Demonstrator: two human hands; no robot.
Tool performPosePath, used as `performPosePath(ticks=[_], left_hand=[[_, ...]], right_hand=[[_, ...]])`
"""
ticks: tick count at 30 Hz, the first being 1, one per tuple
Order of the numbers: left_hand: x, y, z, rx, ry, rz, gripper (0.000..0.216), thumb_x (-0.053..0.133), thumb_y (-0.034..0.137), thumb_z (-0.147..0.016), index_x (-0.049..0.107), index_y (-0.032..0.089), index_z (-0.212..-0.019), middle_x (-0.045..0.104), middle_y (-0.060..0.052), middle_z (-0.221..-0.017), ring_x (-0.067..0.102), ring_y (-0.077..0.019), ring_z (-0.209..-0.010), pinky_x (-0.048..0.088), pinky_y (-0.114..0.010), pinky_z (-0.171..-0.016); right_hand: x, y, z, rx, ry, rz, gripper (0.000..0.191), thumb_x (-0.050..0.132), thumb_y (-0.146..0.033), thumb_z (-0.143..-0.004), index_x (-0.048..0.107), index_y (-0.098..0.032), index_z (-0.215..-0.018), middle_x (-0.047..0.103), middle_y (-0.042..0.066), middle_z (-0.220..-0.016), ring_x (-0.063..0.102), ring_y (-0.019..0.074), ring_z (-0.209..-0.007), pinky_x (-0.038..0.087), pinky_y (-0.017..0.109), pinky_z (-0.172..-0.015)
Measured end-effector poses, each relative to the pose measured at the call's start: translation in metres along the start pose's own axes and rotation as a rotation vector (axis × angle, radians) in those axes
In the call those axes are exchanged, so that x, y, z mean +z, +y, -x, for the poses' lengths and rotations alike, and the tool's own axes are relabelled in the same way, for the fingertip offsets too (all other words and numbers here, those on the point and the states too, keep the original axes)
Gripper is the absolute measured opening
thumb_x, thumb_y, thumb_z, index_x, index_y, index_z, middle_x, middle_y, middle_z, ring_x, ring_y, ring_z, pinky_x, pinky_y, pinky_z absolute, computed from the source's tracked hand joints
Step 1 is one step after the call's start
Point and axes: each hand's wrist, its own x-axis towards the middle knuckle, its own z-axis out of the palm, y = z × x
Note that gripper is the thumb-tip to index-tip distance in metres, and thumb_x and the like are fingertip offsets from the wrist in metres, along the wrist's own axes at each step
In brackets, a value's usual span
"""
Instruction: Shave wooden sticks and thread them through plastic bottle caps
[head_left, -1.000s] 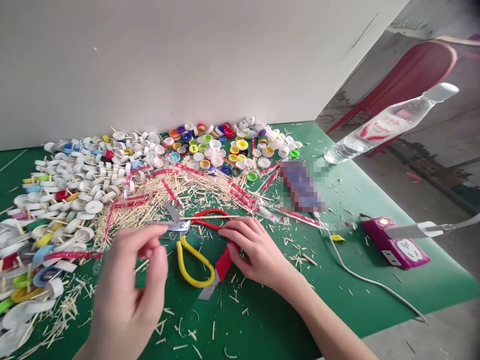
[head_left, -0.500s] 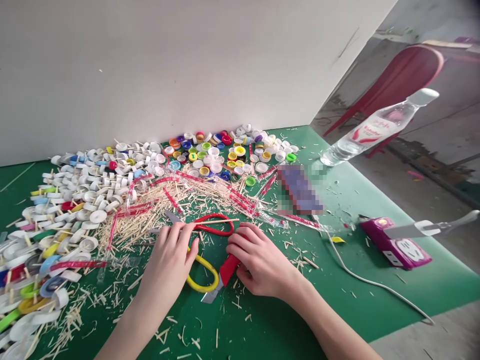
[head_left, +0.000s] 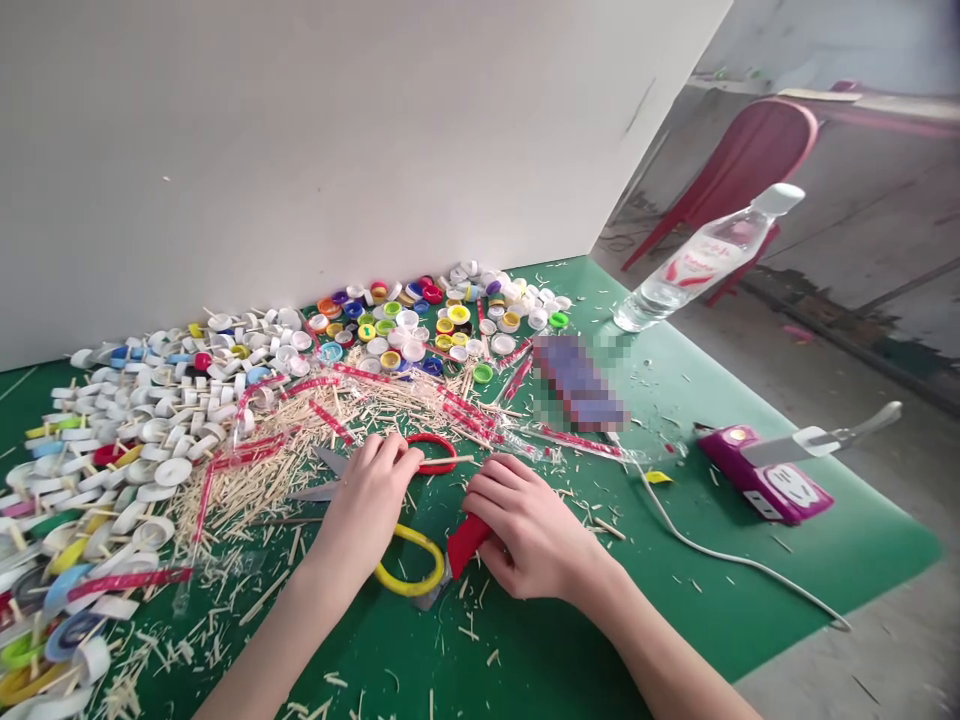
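My left hand pinches a thin wooden stick that points toward the right. Closed around the red handle of a utility knife is my right hand, close to the stick's end. The knife's blade slants down to the left, partly behind the yellow loop of the scissors. Those scissors lie on the table under my left hand, blades out to the left and one red loop beyond my fingers. A heap of wooden sticks lies just past the scissors.
Plastic bottle caps, many with sticks in them, cover the left of the green table. Red-and-clear wrapper strips cross the heap. To the right are a blurred flat device, a water bottle, and a purple power strip.
The view has shifted, so table things appear farther left. My left hand has moved closer to my right hand with the stick. The knife handle is turned slightly, and less blade shows.
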Motion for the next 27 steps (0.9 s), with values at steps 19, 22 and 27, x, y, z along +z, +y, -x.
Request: performPosePath(ticks=[19, 22, 27], left_hand=[[-0.01, 0.011, -0.005, -0.392, 0.121, 0.795, 0.022, 0.037, 0.042, -0.095, 0.051, 0.024, -0.097, 0.059, -0.004, -0.09, 0.059, -0.017, -0.078, 0.049, -0.03, -0.067], [-0.003, 0.013, -0.007, -0.431, 0.108, 0.977, 0.018, 0.038, 0.042, -0.095, 0.042, 0.025, -0.1, 0.058, -0.001, -0.083, 0.057, -0.0144, -0.069, 0.047, -0.028, -0.061], [-0.001, 0.025, -0.02, -0.52, 0.132, 1.332, 0.023, 0.04, 0.033, -0.092, 0.034, 0.026, -0.114, 0.057, 0.0, -0.088, 0.049, -0.0078, -0.053, 0.042, -0.022, -0.049]], right_hand=[[-0.035, 0.033, 0.017, 0.708, 0.459, -0.23, 0.036, 0.029, -0.04, -0.096, 0.044, -0.023, -0.068, 0.051, 0.0, -0.061, 0.047, 0.0157, -0.058, 0.037, 0.03, -0.054], [-0.027, 0.023, 0.0, 0.777, 0.353, -0.605, 0.039, 0.028, -0.053, -0.096, 0.042, -0.024, -0.075, 0.046, -0.003, -0.062, 0.047, 0.013, -0.054, 0.039, 0.026, -0.049], [-0.018, 0.017, -0.032, 0.668, 0.284, -0.738, 0.04, 0.024, -0.055, -0.097, 0.04, -0.024, -0.078, 0.048, -0.004, -0.063, 0.048, 0.0121, -0.053, 0.04, 0.025, -0.05]])
